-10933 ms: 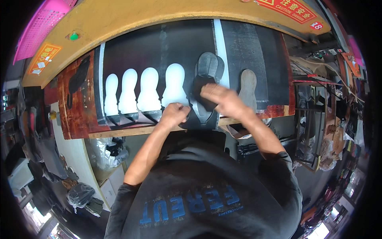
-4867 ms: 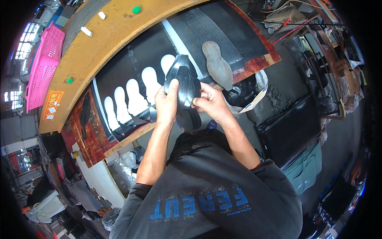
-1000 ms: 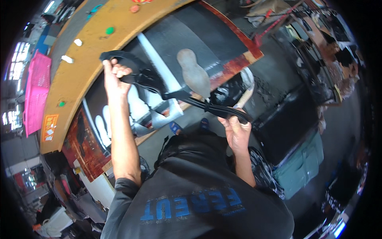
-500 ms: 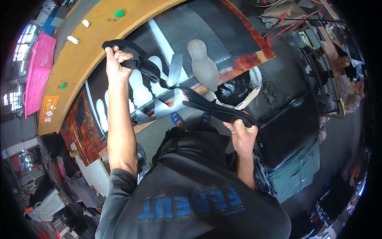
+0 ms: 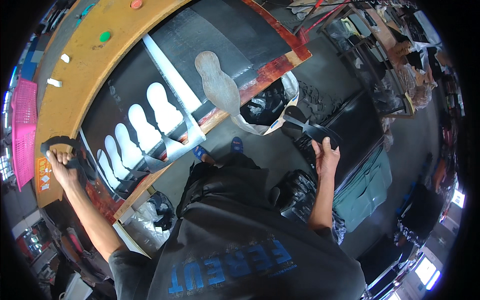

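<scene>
Far out to the left, my left hand (image 5: 62,166) is closed on a black cut-out offcut (image 5: 61,143) with a curved edge, beside the yellow machine beam. My right hand (image 5: 327,154) is out to the right, fingers pinching another black offcut (image 5: 316,131) with pointed, curved edges. Between them, a black sheet (image 5: 117,90) on the board has several sole-shaped gaps in a row, showing white. A grey-brown sole-shaped piece (image 5: 217,82) rests near the board's front edge, overhanging it slightly.
The yellow beam (image 5: 120,17), with a green button (image 5: 105,36), arches over the board's left side. Below the board's edge stands an open white sack (image 5: 257,129) with black scraps inside. Black sheets (image 5: 357,145) and green sheets (image 5: 365,185) are stacked at right. A pink basket (image 5: 24,130) is at far left.
Half a second ago, one long twisted black strip stretched between both hands over the board. Now the hands are wide apart, each with a separate black piece. The view has shifted too.
</scene>
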A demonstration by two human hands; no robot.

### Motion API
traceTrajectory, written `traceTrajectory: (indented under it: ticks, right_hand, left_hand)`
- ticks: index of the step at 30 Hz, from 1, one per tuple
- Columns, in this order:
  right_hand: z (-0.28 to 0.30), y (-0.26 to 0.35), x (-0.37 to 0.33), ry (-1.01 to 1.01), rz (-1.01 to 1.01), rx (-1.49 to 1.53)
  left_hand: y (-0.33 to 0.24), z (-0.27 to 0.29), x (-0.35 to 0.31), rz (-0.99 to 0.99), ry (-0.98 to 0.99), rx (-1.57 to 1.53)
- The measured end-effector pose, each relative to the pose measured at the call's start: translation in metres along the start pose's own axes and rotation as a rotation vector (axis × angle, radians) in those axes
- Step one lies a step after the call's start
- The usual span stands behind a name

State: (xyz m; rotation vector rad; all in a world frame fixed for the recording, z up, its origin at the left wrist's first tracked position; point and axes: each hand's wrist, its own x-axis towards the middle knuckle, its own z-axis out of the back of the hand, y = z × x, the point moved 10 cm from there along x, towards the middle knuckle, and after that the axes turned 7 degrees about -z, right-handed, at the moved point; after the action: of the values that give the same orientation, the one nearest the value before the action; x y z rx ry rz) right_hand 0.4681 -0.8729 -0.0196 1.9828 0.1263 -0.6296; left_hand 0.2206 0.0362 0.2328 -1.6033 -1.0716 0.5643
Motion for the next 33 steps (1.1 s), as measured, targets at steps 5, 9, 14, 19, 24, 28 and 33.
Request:
traceTrajectory:
  ticks: [5, 9, 14, 19, 24, 28, 33]
  right_hand:
    - [-0.042, -0.016, 0.026, 0.142, -0.055, -0.052]
    - [-0.076, -0.022, 0.036, 0.245, -0.110, -0.129]
    - [-0.164, -0.011, -0.001, 0.553, -0.172, -0.234]
    - [-0.275, -0.011, -0.067, 0.861, -0.215, -0.295]
    - [-0.315, 0.004, -0.101, 0.948, -0.135, -0.413]
    - [-0.320, 0.011, -0.107, 0.952, -0.107, -0.430]
    - [-0.307, 0.006, -0.100, 0.907, -0.131, -0.210]
  left_hand:
    - [-0.007, -0.001, -0.066, 0.086, 0.130, -0.132]
    - [-0.017, -0.028, -0.111, 0.143, 0.240, -0.264]
    - [0.012, -0.064, -0.184, 0.323, -0.017, 0.104]
    - [0.092, -0.150, -0.249, 0.541, 0.288, 0.472]
    - [0.141, -0.239, -0.283, 0.572, 0.587, 0.370]
    - [0.143, -0.273, -0.297, 0.502, 0.835, 0.325]
    - [0.152, -0.265, -0.304, 0.727, 0.830, 0.155]
